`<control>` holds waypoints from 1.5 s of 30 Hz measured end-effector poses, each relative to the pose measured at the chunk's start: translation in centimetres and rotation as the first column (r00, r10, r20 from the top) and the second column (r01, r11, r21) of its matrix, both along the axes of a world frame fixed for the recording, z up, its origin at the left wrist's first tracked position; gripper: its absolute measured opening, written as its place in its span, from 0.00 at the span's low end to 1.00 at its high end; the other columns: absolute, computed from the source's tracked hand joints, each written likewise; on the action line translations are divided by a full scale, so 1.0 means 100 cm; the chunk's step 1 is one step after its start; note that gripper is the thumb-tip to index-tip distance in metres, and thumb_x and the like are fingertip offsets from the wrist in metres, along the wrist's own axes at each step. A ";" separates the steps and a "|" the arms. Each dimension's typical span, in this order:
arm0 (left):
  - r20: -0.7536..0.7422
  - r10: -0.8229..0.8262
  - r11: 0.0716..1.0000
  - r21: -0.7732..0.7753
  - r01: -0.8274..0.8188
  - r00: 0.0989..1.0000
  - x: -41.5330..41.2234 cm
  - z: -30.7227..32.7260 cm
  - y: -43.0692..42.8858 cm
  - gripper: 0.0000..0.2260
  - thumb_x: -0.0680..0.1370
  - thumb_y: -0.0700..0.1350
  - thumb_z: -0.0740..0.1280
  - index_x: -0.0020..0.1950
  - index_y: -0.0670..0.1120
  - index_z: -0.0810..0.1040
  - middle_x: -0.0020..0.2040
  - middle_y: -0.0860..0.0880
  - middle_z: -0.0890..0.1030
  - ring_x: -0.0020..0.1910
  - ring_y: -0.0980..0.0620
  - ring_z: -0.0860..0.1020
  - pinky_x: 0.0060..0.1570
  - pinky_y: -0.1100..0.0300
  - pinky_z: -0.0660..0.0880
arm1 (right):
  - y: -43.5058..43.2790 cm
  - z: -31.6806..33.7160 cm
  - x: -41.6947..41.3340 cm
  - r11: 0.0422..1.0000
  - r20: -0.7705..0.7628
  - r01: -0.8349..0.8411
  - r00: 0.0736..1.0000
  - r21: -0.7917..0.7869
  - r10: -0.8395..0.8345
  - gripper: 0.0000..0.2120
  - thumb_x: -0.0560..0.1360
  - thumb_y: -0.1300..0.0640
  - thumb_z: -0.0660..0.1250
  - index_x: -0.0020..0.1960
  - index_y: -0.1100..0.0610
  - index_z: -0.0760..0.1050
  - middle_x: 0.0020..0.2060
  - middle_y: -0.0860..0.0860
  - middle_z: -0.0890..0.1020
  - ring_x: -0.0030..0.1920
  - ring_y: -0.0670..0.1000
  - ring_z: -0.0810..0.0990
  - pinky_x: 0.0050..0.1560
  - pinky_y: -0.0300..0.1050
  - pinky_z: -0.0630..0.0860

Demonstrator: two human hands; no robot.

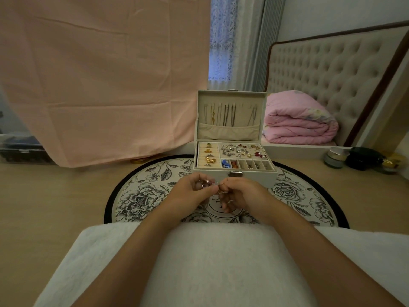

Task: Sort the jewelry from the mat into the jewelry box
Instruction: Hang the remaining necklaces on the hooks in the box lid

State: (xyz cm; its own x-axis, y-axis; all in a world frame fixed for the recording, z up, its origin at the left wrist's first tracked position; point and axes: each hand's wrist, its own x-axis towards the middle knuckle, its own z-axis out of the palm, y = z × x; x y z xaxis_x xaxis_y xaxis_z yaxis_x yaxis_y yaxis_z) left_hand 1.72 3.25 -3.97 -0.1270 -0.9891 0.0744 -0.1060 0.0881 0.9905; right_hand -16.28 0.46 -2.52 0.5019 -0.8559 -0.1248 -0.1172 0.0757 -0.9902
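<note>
Held: one thin silvery chain [219, 191], mostly hidden by curled fingers so that its kind and length cannot be made out. The left hand [190, 192] and the right hand [242, 194] each pinch it, close together, over the one round floral mat [141, 196], whose near edge lies under a white fleece [221, 262]. Beyond the hands, on the mat's far side, stands one jewelry box [254, 175], lid up, its tray pieces too small and its hanging necklaces [228, 115] too blurred to count; to the right are one folded pink quilt [298, 122] and three jars [335, 160].
</note>
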 end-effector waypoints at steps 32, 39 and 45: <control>0.028 0.134 0.990 0.035 -0.135 0.991 0.002 0.005 -0.005 0.15 0.82 0.41 0.58 0.36 0.42 0.75 0.33 0.48 0.79 0.36 0.48 0.79 0.52 0.49 0.78 | -0.009 -0.002 -0.008 0.987 0.117 0.148 0.983 -0.065 -0.139 0.08 0.78 0.57 0.68 0.48 0.59 0.84 0.45 0.53 0.85 0.48 0.52 0.81 0.59 0.52 0.77; -0.341 0.104 0.994 0.065 -0.087 0.934 -0.003 0.005 -0.003 0.10 0.78 0.44 0.68 0.52 0.38 0.81 0.43 0.41 0.84 0.44 0.47 0.83 0.50 0.54 0.82 | -0.009 0.002 -0.008 0.984 0.088 0.163 0.984 -0.079 -0.156 0.09 0.71 0.49 0.73 0.43 0.54 0.84 0.37 0.49 0.83 0.39 0.48 0.78 0.49 0.47 0.76; -0.252 0.099 0.995 0.053 -0.089 0.963 0.000 0.005 0.000 0.08 0.73 0.35 0.74 0.52 0.42 0.82 0.44 0.44 0.84 0.43 0.48 0.84 0.50 0.55 0.81 | -0.009 0.003 -0.007 0.982 0.029 0.164 0.986 -0.093 -0.162 0.10 0.76 0.53 0.71 0.37 0.51 0.85 0.35 0.46 0.83 0.40 0.48 0.77 0.48 0.44 0.76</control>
State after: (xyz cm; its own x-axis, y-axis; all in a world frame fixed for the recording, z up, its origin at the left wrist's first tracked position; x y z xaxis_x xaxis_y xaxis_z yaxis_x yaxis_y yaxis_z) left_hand 1.67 3.23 -3.49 -0.0152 -0.9985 0.0518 0.1439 0.0491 0.9884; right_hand -17.03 -0.46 -2.24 0.3559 -0.9340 -0.0303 -0.0900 -0.0020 -0.9959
